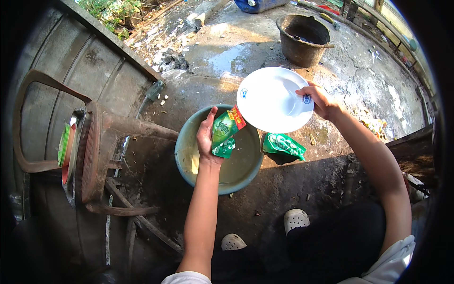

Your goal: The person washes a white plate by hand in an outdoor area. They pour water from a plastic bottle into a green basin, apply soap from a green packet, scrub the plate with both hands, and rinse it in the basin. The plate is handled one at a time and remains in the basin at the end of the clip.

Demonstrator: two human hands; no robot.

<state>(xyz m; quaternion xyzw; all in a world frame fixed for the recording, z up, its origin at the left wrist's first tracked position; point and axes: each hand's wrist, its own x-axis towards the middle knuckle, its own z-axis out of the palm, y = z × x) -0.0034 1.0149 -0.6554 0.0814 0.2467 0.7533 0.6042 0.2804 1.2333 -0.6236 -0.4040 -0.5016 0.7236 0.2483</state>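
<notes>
My left hand (206,138) is closed round a green pouch (224,130) with a red and yellow top corner, above the basin. In my right hand (321,100) is a white plate (272,102) with small blue marks on its rim; the thumb presses on its upper face. The plate is tilted, and its left edge lies close to the pouch's red corner. Below both hands stands a round blue-grey basin (178,163) with cloudy water and a pale yellowish item (195,161) in it. Another green pouch (284,145) lies on the ground right of the basin.
A brown plastic chair (101,128) stands at the left, with stacked dishes (68,142) on it. Farther off are a dark bucket (302,53) and a blue container (260,4). My feet in pale clogs (296,219) are near the basin. Wet patches mark the concrete ground.
</notes>
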